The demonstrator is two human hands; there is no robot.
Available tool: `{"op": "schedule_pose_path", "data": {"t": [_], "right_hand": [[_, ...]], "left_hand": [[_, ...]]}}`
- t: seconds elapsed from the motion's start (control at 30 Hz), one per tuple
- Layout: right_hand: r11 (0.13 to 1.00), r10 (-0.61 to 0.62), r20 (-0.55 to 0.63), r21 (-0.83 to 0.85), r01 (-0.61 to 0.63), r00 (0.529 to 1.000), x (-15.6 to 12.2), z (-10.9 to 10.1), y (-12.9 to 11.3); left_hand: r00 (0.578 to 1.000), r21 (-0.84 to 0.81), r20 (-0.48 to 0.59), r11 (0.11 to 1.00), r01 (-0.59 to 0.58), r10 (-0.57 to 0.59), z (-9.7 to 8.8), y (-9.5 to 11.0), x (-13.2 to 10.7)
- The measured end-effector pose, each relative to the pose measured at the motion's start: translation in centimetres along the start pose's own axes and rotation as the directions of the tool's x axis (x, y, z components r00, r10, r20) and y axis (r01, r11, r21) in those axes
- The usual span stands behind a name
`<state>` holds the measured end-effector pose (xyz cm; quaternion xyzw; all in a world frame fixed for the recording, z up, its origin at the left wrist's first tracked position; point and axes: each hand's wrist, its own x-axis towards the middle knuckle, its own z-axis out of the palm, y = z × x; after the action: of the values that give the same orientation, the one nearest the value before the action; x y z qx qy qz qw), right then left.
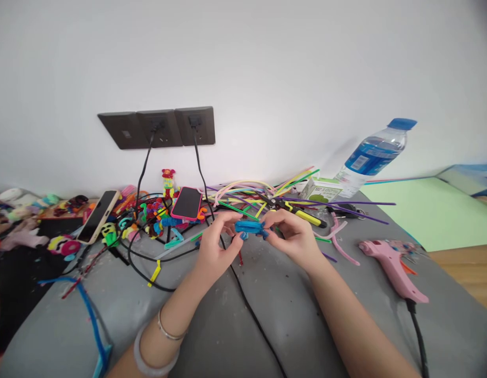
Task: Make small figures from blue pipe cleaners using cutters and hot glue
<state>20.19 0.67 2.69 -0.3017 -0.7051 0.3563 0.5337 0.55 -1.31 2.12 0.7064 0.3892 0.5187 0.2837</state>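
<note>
Both my hands meet over the middle of a grey table (267,315). My left hand (217,247) and my right hand (292,236) pinch the two ends of a small blue pipe-cleaner piece (249,227), fingers closed on it. The left wrist wears a pale bangle and a thin bracelet. Just behind the hands lies a heap of coloured pipe cleaners (251,194) with yellow-handled pliers (302,212) on top.
A pink glue gun (393,262) lies at the right with its black cord. Two phones (187,203) (98,215) and small colourful figures (152,215) sit at the left. A water bottle (371,157), a small carton (324,190) and wall sockets (160,128) stand behind. A black cable (247,304) crosses the table.
</note>
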Motion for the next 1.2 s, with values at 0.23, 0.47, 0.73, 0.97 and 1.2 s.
{"op": "schedule_pose_path", "data": {"t": [0.23, 0.47, 0.73, 0.97, 1.2], "right_hand": [[0.999, -0.006, 0.000, 0.033, 0.006, 1.000, 0.04, -0.01, -0.06], [0.998, -0.010, -0.004, 0.061, 0.011, 1.000, 0.06, 0.03, -0.12], [0.988, 0.032, 0.053, 0.152, -0.040, 0.998, 0.00, -0.02, 0.03], [0.985, 0.064, 0.050, 0.155, -0.071, 0.997, 0.14, 0.03, -0.14], [0.982, 0.062, 0.037, 0.176, -0.068, 0.997, 0.11, 0.09, 0.01]], "left_hand": [[0.992, 0.053, -0.011, 0.991, -0.126, 0.127, -0.11, -0.16, -0.04], [0.980, 0.092, 0.010, 0.976, -0.197, 0.197, -0.30, 0.13, -0.01], [0.977, 0.075, 0.019, 0.974, -0.212, 0.211, -0.34, 0.09, -0.01], [0.981, 0.074, 0.020, 0.978, -0.195, 0.194, -0.38, 0.23, 0.11], [0.988, 0.032, 0.008, 0.988, -0.154, 0.154, -0.24, -0.15, -0.09]]}}
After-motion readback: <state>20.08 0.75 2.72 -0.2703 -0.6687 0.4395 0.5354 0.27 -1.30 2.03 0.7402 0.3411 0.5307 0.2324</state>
